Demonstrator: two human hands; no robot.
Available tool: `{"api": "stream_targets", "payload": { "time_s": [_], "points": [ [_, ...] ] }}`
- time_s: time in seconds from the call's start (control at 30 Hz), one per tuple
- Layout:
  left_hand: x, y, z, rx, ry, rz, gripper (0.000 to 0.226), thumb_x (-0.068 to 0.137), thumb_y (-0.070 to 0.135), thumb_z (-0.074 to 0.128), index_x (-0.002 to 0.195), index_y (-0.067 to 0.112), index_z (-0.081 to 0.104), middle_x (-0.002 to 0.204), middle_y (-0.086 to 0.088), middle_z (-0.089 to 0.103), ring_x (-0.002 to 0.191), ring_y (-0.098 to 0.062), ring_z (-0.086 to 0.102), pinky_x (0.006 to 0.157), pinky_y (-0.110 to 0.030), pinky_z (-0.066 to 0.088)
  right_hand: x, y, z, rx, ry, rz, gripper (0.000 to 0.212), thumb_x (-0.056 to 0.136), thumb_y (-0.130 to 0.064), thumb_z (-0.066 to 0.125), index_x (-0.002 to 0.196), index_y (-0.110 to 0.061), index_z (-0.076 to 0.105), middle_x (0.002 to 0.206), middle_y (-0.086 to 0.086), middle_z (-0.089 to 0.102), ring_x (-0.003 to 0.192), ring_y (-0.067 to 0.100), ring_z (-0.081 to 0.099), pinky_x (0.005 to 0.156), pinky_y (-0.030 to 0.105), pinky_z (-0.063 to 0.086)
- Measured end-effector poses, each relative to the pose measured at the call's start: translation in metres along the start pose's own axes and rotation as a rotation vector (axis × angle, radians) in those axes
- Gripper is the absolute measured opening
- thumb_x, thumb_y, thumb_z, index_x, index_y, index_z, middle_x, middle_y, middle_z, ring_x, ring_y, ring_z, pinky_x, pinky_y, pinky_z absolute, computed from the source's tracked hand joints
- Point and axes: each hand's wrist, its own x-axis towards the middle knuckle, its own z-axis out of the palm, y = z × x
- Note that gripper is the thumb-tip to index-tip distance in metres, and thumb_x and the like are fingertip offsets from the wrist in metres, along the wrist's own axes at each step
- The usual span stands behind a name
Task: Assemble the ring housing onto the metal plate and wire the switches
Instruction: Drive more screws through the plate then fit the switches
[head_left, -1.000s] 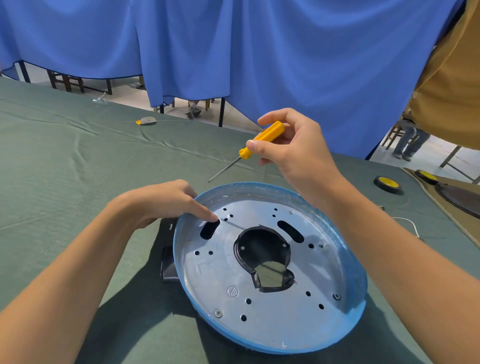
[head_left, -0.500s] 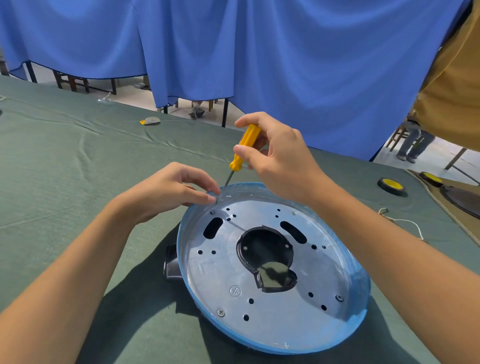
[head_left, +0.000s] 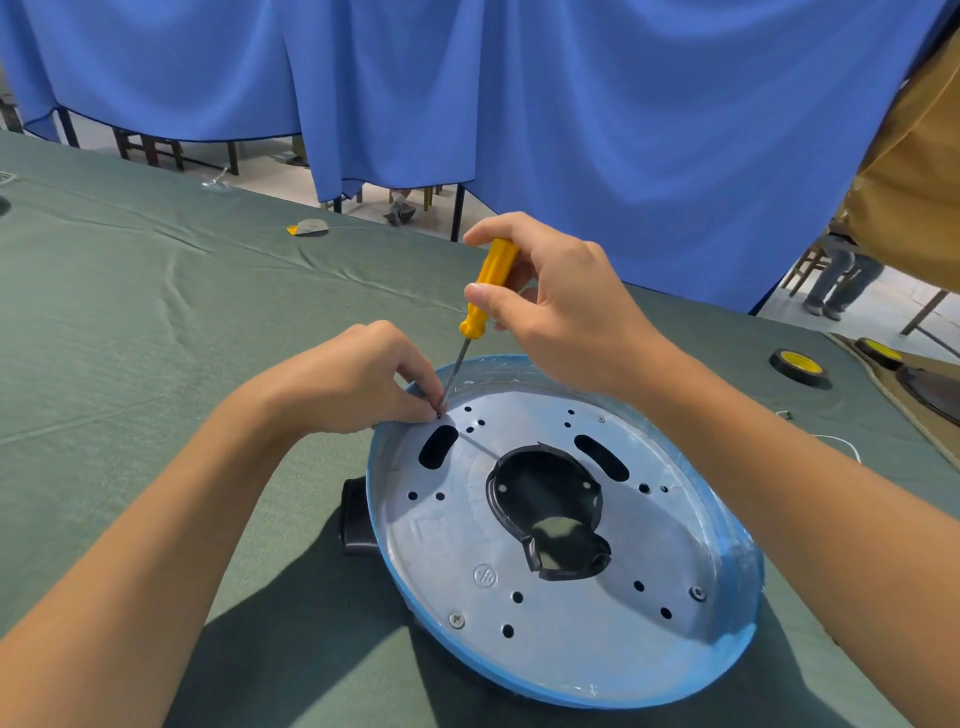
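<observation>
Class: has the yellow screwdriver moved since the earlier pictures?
Yes. The yellow screwdriver tipped upright, its tip coming down to the far-left rim of the metal plate.

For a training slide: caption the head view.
Right hand holds yellow-handled screwdriver on small screw pinched by left hand at edge of round metal plate.

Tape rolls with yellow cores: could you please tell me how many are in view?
2. One tape roll lies on the green cloth at far right; the second tape roll sits beyond it on the tan mat. Others may be outside the frame.
</observation>
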Motion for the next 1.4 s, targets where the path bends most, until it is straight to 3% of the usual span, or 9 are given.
{"api": "stream_targets", "payload": {
  "time_s": [0.1, 0.2, 0.33, 0.5, 0.8, 0.97, 1.13, 1.27, 1.4],
  "points": [
    [0.0, -0.001, 0.002, 0.069, 0.037, 0.024, 0.024, 0.081, 0.026, 0.077, 0.071, 0.047, 0.073, 0.074, 0.031, 0.064, 0.075, 0.014, 0.056, 0.058, -0.008, 0.04, 0.0, 0.0, 0.0, -0.005, -0.003, -0.004, 0.031, 0.093, -0.02, 0.063, 0.122, -0.013, 0.056, 0.087, 0.015, 0.062, 0.079, 0.028, 0.063, 0.071, 0.042, 0.054],
    [0.0, -0.001, 0.003, 0.117, 0.066, 0.042, 0.012, 0.081, 0.025, 0.078, 0.08, 0.037, 0.079, 0.076, 0.028, 0.066, 0.076, 0.02, 0.053, 0.058, -0.007, 0.037, -0.001, -0.001, 0.002, -0.01, -0.011, -0.007, 0.031, 0.093, -0.019, 0.063, 0.123, -0.012, 0.056, 0.087, 0.016, 0.063, 0.078, 0.028, 0.064, 0.072, 0.041, 0.053],
    [-0.001, 0.002, 0.003, 0.118, 0.057, 0.054, 0.019, 0.08, 0.025, 0.079, 0.069, 0.039, 0.073, 0.076, 0.023, 0.067, 0.074, 0.024, 0.051, 0.062, -0.01, 0.037, -0.002, -0.001, 0.003, -0.002, -0.023, -0.01, 0.032, 0.093, -0.018, 0.063, 0.124, -0.012, 0.055, 0.087, 0.017, 0.064, 0.078, 0.029, 0.064, 0.072, 0.041, 0.052],
    [-0.002, 0.004, 0.003, 0.102, 0.047, 0.047, 0.014, 0.081, 0.026, 0.079, 0.072, 0.037, 0.075, 0.079, 0.02, 0.069, 0.074, 0.016, 0.055, 0.068, -0.019, 0.044, -0.001, -0.001, 0.004, 0.001, -0.034, -0.019, 0.032, 0.094, -0.017, 0.062, 0.124, -0.011, 0.055, 0.087, 0.019, 0.063, 0.078, 0.03, 0.064, 0.072, 0.043, 0.053],
    [-0.001, 0.003, 0.004, 0.108, 0.05, 0.027, 0.017, 0.079, 0.03, 0.08, 0.066, 0.038, 0.072, 0.072, 0.019, 0.067, 0.078, 0.015, 0.055, 0.063, -0.016, 0.043, 0.004, -0.005, 0.0, -0.033, -0.145, -0.092, 0.025, 0.093, -0.009, 0.062, 0.117, -0.01, 0.055, 0.089, 0.019, 0.063, 0.08, 0.032, 0.058, 0.076, 0.044, 0.05],
    [-0.001, 0.005, 0.004, 0.112, 0.06, 0.017, 0.012, 0.078, 0.031, 0.08, 0.068, 0.036, 0.074, 0.072, 0.016, 0.068, 0.07, -0.003, 0.06, 0.066, -0.026, 0.05, 0.013, -0.009, -0.006, -0.098, -0.257, -0.117, 0.027, 0.093, -0.007, 0.06, 0.119, -0.012, 0.054, 0.095, 0.014, 0.064, 0.087, 0.03, 0.059, 0.079, 0.043, 0.049],
    [-0.001, 0.005, 0.005, 0.112, 0.077, 0.018, 0.01, 0.078, 0.031, 0.081, 0.069, 0.032, 0.076, 0.067, 0.016, 0.067, 0.069, -0.009, 0.06, 0.066, -0.029, 0.05, 0.024, -0.02, -0.008, -0.166, -0.343, -0.105, 0.027, 0.093, -0.01, 0.061, 0.118, -0.017, 0.057, 0.097, 0.003, 0.062, 0.089, 0.021, 0.058, 0.081, 0.035, 0.049],
    [-0.001, 0.003, 0.005, 0.094, 0.075, 0.024, 0.01, 0.078, 0.029, 0.08, 0.07, 0.031, 0.076, 0.066, 0.028, 0.063, 0.071, 0.002, 0.057, 0.058, -0.016, 0.042, 0.03, -0.024, -0.006, -0.264, -0.295, -0.064, 0.02, 0.09, -0.027, 0.067, 0.106, -0.017, 0.062, 0.078, -0.014, 0.046, 0.078, 0.013, 0.047, 0.071, 0.026, 0.038],
    [-0.002, 0.004, 0.005, 0.078, 0.074, 0.025, 0.011, 0.079, 0.028, 0.08, 0.069, 0.032, 0.076, 0.066, 0.019, 0.067, 0.073, 0.004, 0.057, 0.059, -0.015, 0.042, 0.035, -0.029, 0.001, -0.347, -0.248, 0.035, 0.025, 0.087, -0.03, 0.066, 0.078, -0.011, 0.052, 0.084, 0.0, 0.051, 0.078, 0.026, 0.055, 0.061, 0.027, 0.045]
  ]
}}
